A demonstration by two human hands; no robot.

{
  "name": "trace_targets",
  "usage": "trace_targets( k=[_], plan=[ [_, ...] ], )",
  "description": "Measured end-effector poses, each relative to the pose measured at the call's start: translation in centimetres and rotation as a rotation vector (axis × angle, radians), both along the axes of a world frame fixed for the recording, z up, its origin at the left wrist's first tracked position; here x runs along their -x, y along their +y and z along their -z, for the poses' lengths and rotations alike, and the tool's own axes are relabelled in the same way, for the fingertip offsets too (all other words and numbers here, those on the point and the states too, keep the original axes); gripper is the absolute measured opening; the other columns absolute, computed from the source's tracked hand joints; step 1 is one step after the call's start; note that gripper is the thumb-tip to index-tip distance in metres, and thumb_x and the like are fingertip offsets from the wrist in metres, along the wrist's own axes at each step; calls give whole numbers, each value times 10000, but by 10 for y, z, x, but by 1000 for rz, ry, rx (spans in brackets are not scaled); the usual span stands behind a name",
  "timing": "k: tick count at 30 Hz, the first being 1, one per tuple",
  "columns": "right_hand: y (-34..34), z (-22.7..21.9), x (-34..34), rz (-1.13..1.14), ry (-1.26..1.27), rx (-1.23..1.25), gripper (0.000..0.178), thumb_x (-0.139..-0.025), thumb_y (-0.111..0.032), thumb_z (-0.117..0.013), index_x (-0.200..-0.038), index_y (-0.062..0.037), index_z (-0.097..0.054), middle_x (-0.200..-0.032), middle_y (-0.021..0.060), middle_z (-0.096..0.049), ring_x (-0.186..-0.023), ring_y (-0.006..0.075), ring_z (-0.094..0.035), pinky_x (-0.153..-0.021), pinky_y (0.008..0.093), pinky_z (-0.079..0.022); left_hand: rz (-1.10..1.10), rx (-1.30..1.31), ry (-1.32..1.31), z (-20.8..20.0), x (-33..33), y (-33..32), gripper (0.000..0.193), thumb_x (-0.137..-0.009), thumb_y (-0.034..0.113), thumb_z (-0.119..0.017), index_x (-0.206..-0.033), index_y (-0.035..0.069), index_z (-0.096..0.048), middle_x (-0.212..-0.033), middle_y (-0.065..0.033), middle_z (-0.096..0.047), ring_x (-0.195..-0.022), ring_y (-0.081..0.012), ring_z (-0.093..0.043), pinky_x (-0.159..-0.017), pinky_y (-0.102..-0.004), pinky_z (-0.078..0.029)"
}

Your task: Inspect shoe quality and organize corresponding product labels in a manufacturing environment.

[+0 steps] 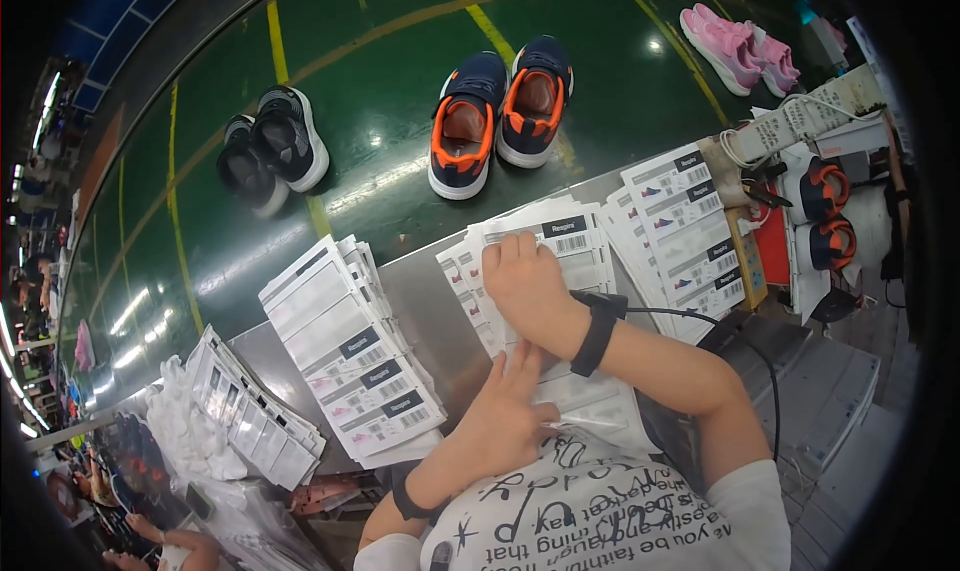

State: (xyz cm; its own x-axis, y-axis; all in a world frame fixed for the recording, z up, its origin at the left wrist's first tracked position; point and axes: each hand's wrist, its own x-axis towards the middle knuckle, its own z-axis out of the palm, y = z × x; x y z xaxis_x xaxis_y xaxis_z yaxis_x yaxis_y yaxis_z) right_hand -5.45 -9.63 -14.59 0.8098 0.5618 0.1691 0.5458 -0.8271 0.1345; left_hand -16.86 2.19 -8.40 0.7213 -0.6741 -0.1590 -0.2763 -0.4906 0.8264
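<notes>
At the far left, note the crumpled white bundle [190, 421] and, just right of it, the slanted outer sheet stack [250, 411]. Above them, the black-and-grey shoes [285, 141] stand on the green surface [385, 101]. Next along the steel worktop [415, 306] lies the left sheet stack [350, 361]; its upper fields are bare, and three printed labels show in its lower half.

Your left hand [505, 411] is at the lower edge of the middle sheet stack [590, 251]. Its fingers point up toward the sheets and its thumb stands apart; whether this grip has hold of a sheet cannot be told. The navy-and-orange shoes [500, 116] stand beyond the stack, well apart from both hands.

Your right hand [525, 281] rests over the left part of the middle sheet stack, directly above the paper. Its fingers are curled; the fingertips do not show whether this grip is closed on anything.

Further right, the right sheet stack [685, 236] shows four labels with a bare field between them. Judged by the bare fields, the sheets are part used: several fields are done, and the printed labels are left.
</notes>
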Motion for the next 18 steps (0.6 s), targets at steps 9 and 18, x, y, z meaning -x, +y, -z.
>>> trace_targets(
  k=[9,18],
  plan=[
    [11,-12,8,63,226,-66,253,-694,-189,-719,-813,-3,-594,-768,126,-579,-776,259,-605,-575,330,-530,43,-8,2,9,5,-12,221,-668,40,-727,-882,92,-700,-1439,-286,-373,-1374,-501,-316,-1079,-710,-247],
    [12,-1,19,3,36,69,185,-688,-134,-687,-782,-12,-585,-729,119,-561,-727,266,-604,-603,342,-534,-32,206,-14,19,10,-14,253,-636,-17,-674,-860,95,-644,-1385,-227,-434,-1351,-462,-354,-1069,-739,-225]
  ],
)
